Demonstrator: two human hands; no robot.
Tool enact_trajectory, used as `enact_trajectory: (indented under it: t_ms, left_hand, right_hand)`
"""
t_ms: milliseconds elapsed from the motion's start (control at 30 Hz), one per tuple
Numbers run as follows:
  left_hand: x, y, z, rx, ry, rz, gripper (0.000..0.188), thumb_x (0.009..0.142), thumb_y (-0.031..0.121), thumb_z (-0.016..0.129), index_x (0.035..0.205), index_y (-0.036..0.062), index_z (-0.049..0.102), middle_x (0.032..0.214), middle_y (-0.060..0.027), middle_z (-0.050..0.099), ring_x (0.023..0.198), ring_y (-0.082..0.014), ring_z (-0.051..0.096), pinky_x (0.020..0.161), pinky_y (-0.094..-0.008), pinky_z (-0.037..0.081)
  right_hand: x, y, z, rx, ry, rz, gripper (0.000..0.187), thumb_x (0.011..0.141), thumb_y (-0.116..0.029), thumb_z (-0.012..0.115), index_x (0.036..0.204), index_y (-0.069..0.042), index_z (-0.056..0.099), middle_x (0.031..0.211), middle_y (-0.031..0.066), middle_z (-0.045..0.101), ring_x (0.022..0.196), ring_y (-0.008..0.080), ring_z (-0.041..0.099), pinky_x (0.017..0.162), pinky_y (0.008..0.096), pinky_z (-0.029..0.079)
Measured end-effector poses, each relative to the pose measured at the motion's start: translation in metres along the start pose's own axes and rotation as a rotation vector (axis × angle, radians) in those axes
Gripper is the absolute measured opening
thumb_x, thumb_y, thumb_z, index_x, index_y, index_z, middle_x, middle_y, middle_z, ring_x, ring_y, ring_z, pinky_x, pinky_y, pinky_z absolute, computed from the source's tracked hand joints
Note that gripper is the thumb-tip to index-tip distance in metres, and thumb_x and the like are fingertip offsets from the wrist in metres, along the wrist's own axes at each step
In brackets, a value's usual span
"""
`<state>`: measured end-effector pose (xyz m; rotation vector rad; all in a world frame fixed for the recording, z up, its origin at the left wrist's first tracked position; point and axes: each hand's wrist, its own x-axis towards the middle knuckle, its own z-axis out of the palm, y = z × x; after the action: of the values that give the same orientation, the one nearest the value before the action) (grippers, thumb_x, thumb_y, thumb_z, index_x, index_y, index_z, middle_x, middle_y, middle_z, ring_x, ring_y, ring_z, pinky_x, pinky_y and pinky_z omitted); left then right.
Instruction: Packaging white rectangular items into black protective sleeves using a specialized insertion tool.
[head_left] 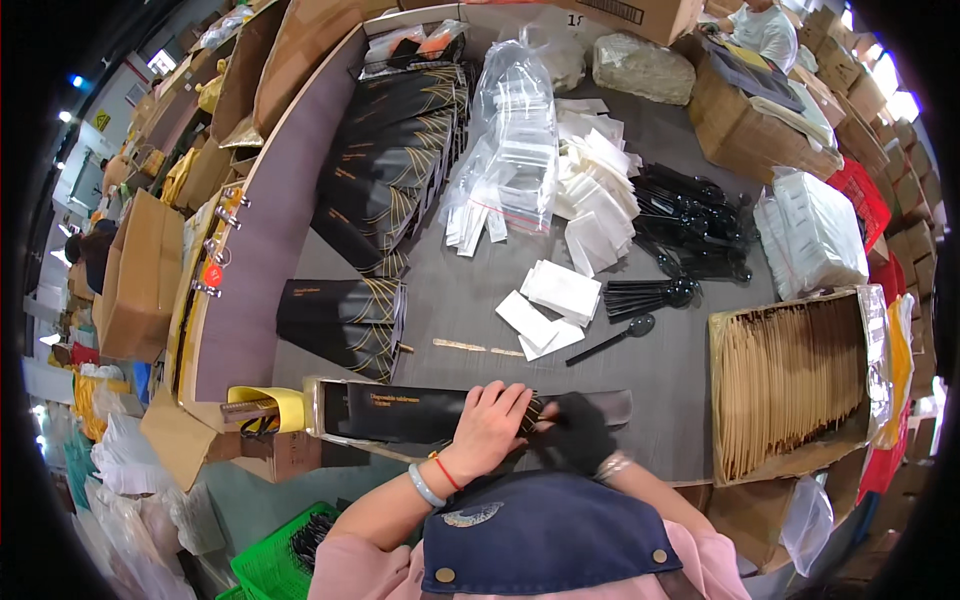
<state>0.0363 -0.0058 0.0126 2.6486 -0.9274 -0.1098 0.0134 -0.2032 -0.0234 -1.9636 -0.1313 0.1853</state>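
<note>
My left hand (490, 425), bare, with a red string and a pale bangle at the wrist, grips the right part of a black printed cutlery sleeve (415, 412) lying crosswise in front of me. Its fingers lie over the sleeve near the end with gold lines. My right hand (575, 432), in a black glove with bare fingertips, is close against that end. Motion smears it, so its grip is unclear. Beyond the glove, a dark, see-through strip (615, 406) lies on the table. Closest ahead are a black plastic spoon (612, 340) and white paper packets (560, 288).
Fanned black sleeves (385, 150) lie at the left beside the raised table side (270, 190). A clear bag of white packets (520, 120) and black spoons (690, 215) are farther back. At right stands a carton (718, 400) of wooden sticks. A person (765, 35) is at the far right.
</note>
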Motion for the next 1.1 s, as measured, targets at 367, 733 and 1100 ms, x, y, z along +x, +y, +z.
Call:
enact_trajectory:
  t_ms: [367, 733, 1100]
  left_hand:
    - [0.027, -0.029, -0.064, 0.097, -0.332, 0.163, 0.026, 0.062, 0.015, 0.068, 0.088, 0.0142, 0.063, 0.097, -0.0114, 0.055, 0.098, -0.0308, 0.054, 0.080, -0.0411, 0.044]
    - [-0.034, -0.024, 0.010, -0.040, 0.196, -0.485, 0.075, 0.066, 0.040, 0.082, 0.126, 0.0039, 0.055, 0.135, -0.0168, 0.046, 0.130, -0.0375, 0.036, 0.110, -0.0570, 0.021]
    - [-0.037, -0.040, 0.018, -0.265, 0.185, -0.539, 0.088, 0.066, 0.041, 0.083, 0.134, -0.0016, 0.047, 0.142, -0.0173, 0.043, 0.135, -0.0392, 0.033, 0.112, -0.0596, 0.015]
  right_hand:
    - [0.001, -0.017, -0.057, -0.675, -0.100, -0.150, 0.059, 0.063, -0.045, 0.081, 0.107, -0.010, 0.060, 0.105, 0.0088, 0.060, 0.100, 0.0295, 0.057, 0.088, 0.0444, 0.039]
    - [-0.013, -0.045, -0.070, -0.800, -0.036, -0.077, 0.060, 0.063, -0.043, 0.080, 0.108, -0.009, 0.060, 0.103, 0.0082, 0.061, 0.098, 0.0280, 0.057, 0.088, 0.0429, 0.038]
    - [0.000, -0.040, -0.056, -0.738, -0.261, -0.105, 0.061, 0.068, -0.047, 0.077, 0.113, -0.008, 0.060, 0.110, 0.0098, 0.060, 0.103, 0.0293, 0.056, 0.093, 0.0444, 0.036]
